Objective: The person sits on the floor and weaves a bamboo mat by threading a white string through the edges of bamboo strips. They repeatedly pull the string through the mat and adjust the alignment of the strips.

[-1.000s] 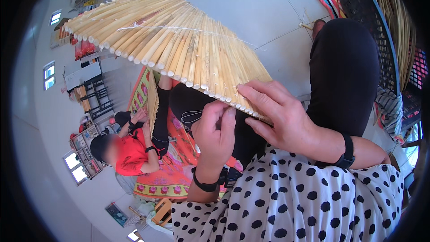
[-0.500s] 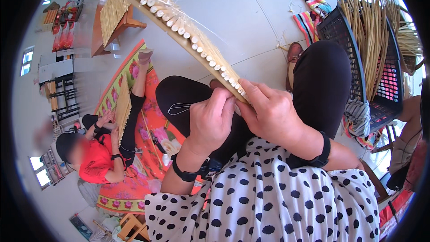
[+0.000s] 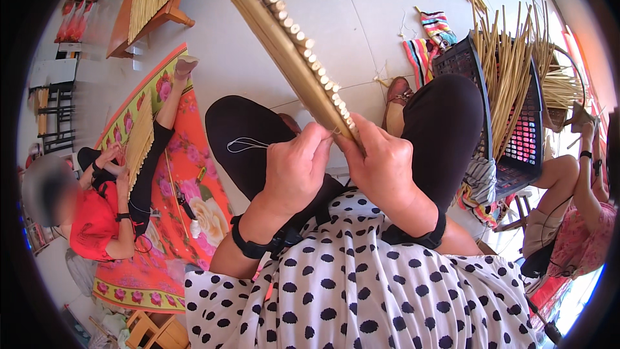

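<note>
A panel of straw-coloured stalks slants up and away from my hands, its round pale cut ends lined along one edge. My right hand is closed around the near corner, thumb on the flat side. Close beside it, my left hand pinches at the same corner; its fingertips meet near a thin strand there. A loop of white thread trails from the left hand across my dark trouser leg. What lies inside the left pinch is mostly hidden.
A black plastic crate of long stalks stands by my right knee. Left, a person in red holds a similar panel on a floral mat. Another person sits far right. Striped cloth lies ahead.
The panel has turned, showing more of its flat side, and stands steeper. The view has shifted, so the person at right shows more. Both hands stay at the near corner.
</note>
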Motion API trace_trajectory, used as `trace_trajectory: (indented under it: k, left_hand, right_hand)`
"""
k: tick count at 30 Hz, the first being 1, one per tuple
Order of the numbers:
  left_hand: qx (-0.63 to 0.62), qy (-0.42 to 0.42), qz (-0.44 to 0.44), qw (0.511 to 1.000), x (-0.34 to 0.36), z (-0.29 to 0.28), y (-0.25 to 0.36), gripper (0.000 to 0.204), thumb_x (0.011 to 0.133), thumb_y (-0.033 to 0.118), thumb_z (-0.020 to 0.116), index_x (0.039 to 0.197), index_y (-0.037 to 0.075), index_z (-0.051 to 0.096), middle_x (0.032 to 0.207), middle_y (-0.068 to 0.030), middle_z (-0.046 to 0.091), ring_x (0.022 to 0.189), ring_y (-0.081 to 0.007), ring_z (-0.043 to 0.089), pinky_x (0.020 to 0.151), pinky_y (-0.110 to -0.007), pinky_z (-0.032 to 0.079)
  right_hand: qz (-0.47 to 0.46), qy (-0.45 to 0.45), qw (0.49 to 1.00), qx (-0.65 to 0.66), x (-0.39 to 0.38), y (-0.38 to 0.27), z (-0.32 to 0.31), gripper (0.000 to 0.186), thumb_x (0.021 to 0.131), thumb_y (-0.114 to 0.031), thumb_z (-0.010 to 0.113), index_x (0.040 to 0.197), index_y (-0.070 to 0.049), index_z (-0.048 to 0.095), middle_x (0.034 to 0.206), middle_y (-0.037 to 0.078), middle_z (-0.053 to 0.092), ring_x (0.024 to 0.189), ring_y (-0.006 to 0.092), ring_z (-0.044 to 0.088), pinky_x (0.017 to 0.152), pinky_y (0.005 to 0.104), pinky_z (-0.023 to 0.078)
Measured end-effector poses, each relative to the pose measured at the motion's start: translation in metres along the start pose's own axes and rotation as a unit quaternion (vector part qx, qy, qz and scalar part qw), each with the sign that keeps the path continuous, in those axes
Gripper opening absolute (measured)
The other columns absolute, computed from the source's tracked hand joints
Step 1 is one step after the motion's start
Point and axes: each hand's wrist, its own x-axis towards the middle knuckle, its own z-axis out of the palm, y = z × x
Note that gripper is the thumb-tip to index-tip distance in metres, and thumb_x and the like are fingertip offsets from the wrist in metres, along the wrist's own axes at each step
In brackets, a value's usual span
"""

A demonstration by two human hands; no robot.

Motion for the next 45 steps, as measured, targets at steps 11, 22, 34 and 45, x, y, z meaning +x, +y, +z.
trace_trajectory:
  k: [11,22,34,45]
  left_hand:
    - [-0.042,0.016,-0.100,0.994,-0.058,-0.001,-0.016,0.006,0.090,0.000,0.062,0.087,0.001,0.057,0.066,-0.0165,0.061,0.058,-0.0328,0.064,0.052,-0.035,0.048]
    - [-0.033,0.084,0.045,0.995,-0.028,-0.026,-0.019,0.028,0.087,-0.003,0.064,0.115,0.001,0.065,0.075,-0.0114,0.066,0.058,-0.0259,0.065,0.052,-0.032,0.049]
    - [0.095,0.017,0.103,0.990,0.010,-0.010,-0.025,0.030,0.078,-0.003,0.068,0.106,0.003,0.069,0.076,-0.0086,0.066,0.060,-0.0260,0.064,0.051,-0.034,0.051]
    - [0.096,0.018,0.112,0.989,0.016,-0.005,-0.027,0.028,0.078,-0.002,0.068,0.106,0.004,0.069,0.072,-0.0074,0.064,0.060,-0.0257,0.064,0.051,-0.035,0.050]
  right_hand:
    - [-0.019,0.024,0.992,-0.124,0.014,0.005,0.003,0.029,0.083,-0.011,0.075,0.109,-0.001,0.064,0.075,0.014,0.067,0.061,0.0321,0.066,0.055,0.0396,0.053]
    - [0.110,0.079,0.991,-0.008,0.020,0.038,0.000,0.028,0.082,-0.010,0.078,0.103,0.004,0.066,0.061,0.011,0.055,0.053,0.0101,0.050,0.053,0.0256,0.045]
    - [0.135,0.051,0.990,-0.011,0.014,0.026,-0.007,0.040,0.083,-0.010,0.079,0.118,0.005,0.067,0.065,0.000,0.054,0.060,0.0018,0.045,0.055,0.0196,0.043]
    - [0.118,0.053,0.992,0.006,0.013,0.026,-0.002,0.039,0.081,-0.010,0.081,0.115,0.004,0.068,0.064,0.002,0.056,0.059,0.0020,0.047,0.055,0.0199,0.045]
